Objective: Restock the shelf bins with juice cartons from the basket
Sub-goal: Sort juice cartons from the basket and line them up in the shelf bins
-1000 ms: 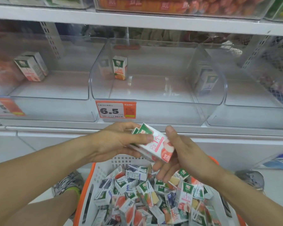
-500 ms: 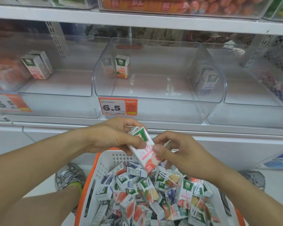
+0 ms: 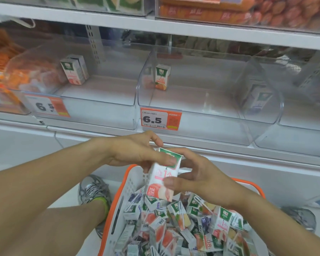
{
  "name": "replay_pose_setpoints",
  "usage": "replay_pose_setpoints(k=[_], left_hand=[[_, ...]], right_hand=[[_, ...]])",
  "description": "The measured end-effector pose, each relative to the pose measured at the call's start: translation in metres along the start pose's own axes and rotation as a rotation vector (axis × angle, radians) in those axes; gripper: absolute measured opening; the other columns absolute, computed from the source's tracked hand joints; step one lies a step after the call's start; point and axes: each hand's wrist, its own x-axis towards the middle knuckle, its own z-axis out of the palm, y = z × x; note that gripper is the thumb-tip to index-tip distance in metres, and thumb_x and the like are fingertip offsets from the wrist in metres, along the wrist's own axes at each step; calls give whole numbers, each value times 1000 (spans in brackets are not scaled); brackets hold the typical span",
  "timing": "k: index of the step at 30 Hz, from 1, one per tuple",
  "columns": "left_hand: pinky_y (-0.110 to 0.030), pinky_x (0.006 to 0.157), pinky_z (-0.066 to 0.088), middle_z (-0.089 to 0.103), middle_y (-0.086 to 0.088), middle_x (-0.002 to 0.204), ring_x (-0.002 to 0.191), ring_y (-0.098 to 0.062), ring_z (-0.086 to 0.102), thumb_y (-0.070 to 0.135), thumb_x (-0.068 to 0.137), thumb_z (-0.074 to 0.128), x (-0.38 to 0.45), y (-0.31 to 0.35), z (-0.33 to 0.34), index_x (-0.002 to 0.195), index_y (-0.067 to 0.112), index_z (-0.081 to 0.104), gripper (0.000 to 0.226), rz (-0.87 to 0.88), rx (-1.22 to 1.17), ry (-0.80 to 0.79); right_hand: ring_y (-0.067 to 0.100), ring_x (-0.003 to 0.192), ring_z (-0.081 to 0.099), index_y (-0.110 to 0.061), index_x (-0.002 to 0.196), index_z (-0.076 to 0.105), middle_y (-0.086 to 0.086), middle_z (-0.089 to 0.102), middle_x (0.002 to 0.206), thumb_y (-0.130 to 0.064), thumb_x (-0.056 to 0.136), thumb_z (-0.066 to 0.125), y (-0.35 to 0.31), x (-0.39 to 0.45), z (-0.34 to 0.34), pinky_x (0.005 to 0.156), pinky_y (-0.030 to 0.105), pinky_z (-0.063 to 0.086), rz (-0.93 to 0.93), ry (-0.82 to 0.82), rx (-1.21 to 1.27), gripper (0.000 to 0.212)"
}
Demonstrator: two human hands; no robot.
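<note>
1. Above the basket (image 3: pixel 129 183), a pink juice carton (image 3: pixel 163 179) stands nearly upright, pinched between left hand (image 3: pixel 137 152) and right hand (image 3: pixel 201 178).
2. Earlier it lay tilted; both hands have closed around it.

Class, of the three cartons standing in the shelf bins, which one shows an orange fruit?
The middle bin's carton; the left carton is pink, the right one bluish.

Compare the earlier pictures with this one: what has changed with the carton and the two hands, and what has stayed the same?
The pink carton has turned from lying tilted to nearly upright above the basket. The right hand, first open under it, now pinches its lower part; the left hand keeps its grip at the top. The shelf cartons and basket contents look unchanged.
</note>
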Motion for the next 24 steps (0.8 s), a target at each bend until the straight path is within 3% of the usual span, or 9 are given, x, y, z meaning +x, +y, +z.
replay_pose_setpoints(k=[3, 7, 9, 12, 15, 17, 20, 22, 24], left_hand=[[-41, 78, 44, 71, -23, 103, 86, -25, 59, 46, 55, 86, -8, -3, -6, 112, 14, 49, 76, 36, -46, 56], [-44, 96, 50, 72, -7, 113, 107, -19, 66, 52, 56, 85, -26, -2, -24, 124, 26, 48, 82, 14, 63, 48], [-43, 97, 52, 72, -2, 112, 109, -19, 66, 46, 62, 87, -37, -3, -30, 129, 30, 45, 81, -15, 120, -26], [-39, 89, 57, 69, -8, 111, 95, -23, 71, 27, 67, 89, -49, -4, -31, 126, 19, 54, 69, 67, 91, -13], [-29, 84, 57, 66, -4, 110, 80, -10, 66, 24, 64, 92, -64, 1, -45, 118, 22, 65, 61, 234, 151, 142], [-25, 83, 54, 67, 0, 111, 85, -10, 66, 32, 59, 92, -78, 4, -62, 115, 28, 69, 61, 372, 127, 235], [-27, 88, 54, 71, 3, 112, 103, -12, 68, 46, 61, 84, -98, 3, -91, 117, 26, 68, 62, 574, 46, 416], [-29, 90, 54, 73, 5, 111, 108, -10, 66, 59, 70, 69, -105, 0, -114, 114, 23, 68, 57, 648, -32, 598], [-28, 87, 51, 74, 2, 103, 102, -7, 67, 59, 80, 58, -110, -8, -139, 104, 18, 71, 49, 626, -171, 854]], right_hand=[[33, 90, 72, -24, 125, 55, 22, 64, 118, -6, 77, 81, 0, 6, 8, 74, 35, 59, 32, 69, 148, 58], [38, 88, 70, -17, 127, 46, 30, 63, 117, -5, 73, 79, 3, 14, 17, 76, 43, 58, 42, 152, 391, 65], [37, 86, 70, -15, 131, 41, 26, 69, 108, 0, 74, 80, 0, 15, 19, 75, 43, 59, 29, 184, 407, 70], [40, 93, 70, -16, 132, 45, 24, 71, 107, 1, 71, 82, -13, 15, 18, 75, 41, 60, -5, 166, 320, 73], [40, 98, 70, -21, 123, 53, 22, 69, 112, -14, 51, 97, -40, 21, 18, 76, 40, 59, -109, 136, 228, 85], [36, 97, 70, -23, 121, 53, 19, 70, 111, -21, 45, 99, -65, 33, 23, 76, 41, 60, -213, 151, 186, 89], [32, 98, 71, -22, 125, 46, 12, 70, 114, -14, 51, 94, -104, 65, 35, 77, 47, 60, -392, 203, 80, 88], [26, 95, 72, -20, 126, 43, 10, 68, 115, -9, 57, 93, -127, 92, 49, 73, 39, 60, -476, 263, 18, 86], [20, 89, 71, -15, 127, 41, 12, 65, 112, -3, 62, 88, -141, 121, 64, 70, 30, 58, -503, 311, 20, 81]])
